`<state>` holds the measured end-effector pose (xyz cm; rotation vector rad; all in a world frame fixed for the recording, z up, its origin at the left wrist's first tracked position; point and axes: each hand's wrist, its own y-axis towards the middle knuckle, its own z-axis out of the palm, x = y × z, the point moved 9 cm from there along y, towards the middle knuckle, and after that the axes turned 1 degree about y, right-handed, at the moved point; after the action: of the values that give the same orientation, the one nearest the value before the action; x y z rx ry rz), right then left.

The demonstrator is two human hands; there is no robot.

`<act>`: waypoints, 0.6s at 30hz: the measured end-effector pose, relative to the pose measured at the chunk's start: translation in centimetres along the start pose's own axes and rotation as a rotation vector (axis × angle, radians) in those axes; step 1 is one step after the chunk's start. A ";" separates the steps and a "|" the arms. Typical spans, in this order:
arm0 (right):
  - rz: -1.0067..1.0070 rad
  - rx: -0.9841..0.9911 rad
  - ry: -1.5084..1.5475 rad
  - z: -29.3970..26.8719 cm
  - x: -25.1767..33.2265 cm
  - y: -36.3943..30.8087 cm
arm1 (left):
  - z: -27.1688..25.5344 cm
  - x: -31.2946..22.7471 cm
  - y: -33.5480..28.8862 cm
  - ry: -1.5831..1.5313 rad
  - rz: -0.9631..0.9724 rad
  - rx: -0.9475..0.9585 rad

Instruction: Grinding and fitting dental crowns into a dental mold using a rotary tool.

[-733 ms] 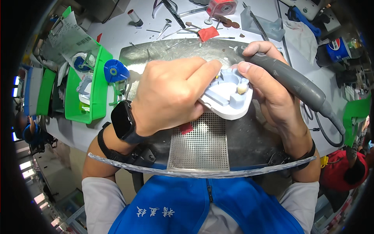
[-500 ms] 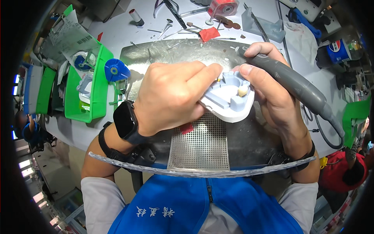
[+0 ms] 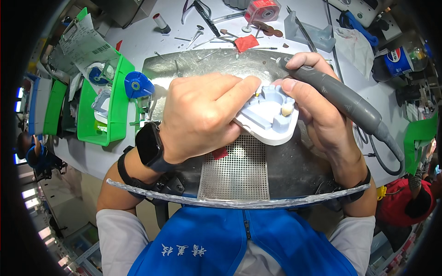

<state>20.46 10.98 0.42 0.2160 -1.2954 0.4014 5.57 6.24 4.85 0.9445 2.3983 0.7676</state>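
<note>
My left hand (image 3: 202, 112) is closed around the left side of a dental model (image 3: 258, 115), grey-blue on a white base, tilted above the bench. A cream-coloured tooth (image 3: 287, 109) stands on its right side, and a small yellow spot shows near my left fingertips. In my right hand (image 3: 322, 108), a dark grey rotary handpiece (image 3: 343, 96) lies between index finger and thumb, its thin tip pointing to the far left, apart from the model. The right thumb tip is at the model's far edge; the other right fingers are partly hidden behind it.
Beneath the hands is a metal work panel with a perforated grille (image 3: 235, 172). A green bin (image 3: 110, 124) with models and papers stands left, beside a blue disc-shaped part (image 3: 139, 84). Burs, a red cloth scrap (image 3: 246, 43) and a tape dispenser (image 3: 264, 10) lie beyond. The handpiece cord (image 3: 391, 158) hangs right.
Both hands keep their holds. The model has shifted very slightly left, and the handpiece has dipped a little on its cord side.
</note>
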 end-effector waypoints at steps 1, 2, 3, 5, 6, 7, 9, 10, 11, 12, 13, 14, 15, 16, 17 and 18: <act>0.006 0.004 -0.007 0.1 0.0 0.0 | 0.0 0.0 0.0 0.000 -0.001 0.000; 0.012 0.008 -0.013 0.1 0.0 0.0 | -0.1 0.0 0.0 0.005 0.001 -0.006; 0.011 0.007 -0.014 0.1 0.0 0.0 | -0.1 0.0 0.0 0.008 0.005 -0.012; 0.005 -0.003 -0.007 0.0 0.0 -0.1 | -0.3 -0.2 0.3 0.008 -0.015 0.022; 0.003 -0.003 -0.007 0.1 -0.1 0.0 | -0.2 -0.1 0.4 0.010 -0.037 0.056; -0.011 -0.017 -0.027 0.0 -0.1 0.1 | -0.1 -0.1 0.4 0.010 -0.035 0.055; -0.028 -0.034 -0.048 -0.2 0.0 0.2 | 0.1 0.4 0.3 -0.011 -0.062 0.026; -0.031 -0.032 -0.057 -0.2 0.0 0.3 | 0.2 0.4 0.4 -0.013 -0.059 0.025; -0.034 -0.030 -0.067 -0.3 0.0 0.4 | 0.2 0.7 0.5 -0.032 -0.093 0.008; -0.035 -0.031 -0.067 -0.2 0.0 0.4 | 0.1 1.0 0.5 -0.049 -0.127 -0.008; -0.028 -0.046 -0.059 -0.3 -0.1 0.4 | 0.0 1.1 0.4 -0.049 -0.126 -0.009; -0.021 -0.061 -0.051 -0.4 -0.2 0.5 | 0.0 1.0 0.2 -0.035 -0.092 0.013; -0.025 -0.060 -0.049 -0.5 -0.2 0.4 | 0.0 0.8 0.1 -0.018 -0.057 0.035; -0.021 -0.046 -0.065 -0.5 -0.3 0.4 | -0.1 0.8 0.0 -0.015 -0.053 0.035; -0.017 -0.031 -0.081 -0.6 -0.4 0.4 | 0.3 0.9 0.0 -0.007 -0.065 0.079; -0.021 -0.035 -0.083 -0.7 -0.6 0.5 | 0.8 1.2 -0.1 -0.005 -0.076 0.122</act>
<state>20.71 11.59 -0.38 0.2187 -1.3796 0.3548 5.22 7.33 3.97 0.8953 2.4852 0.5963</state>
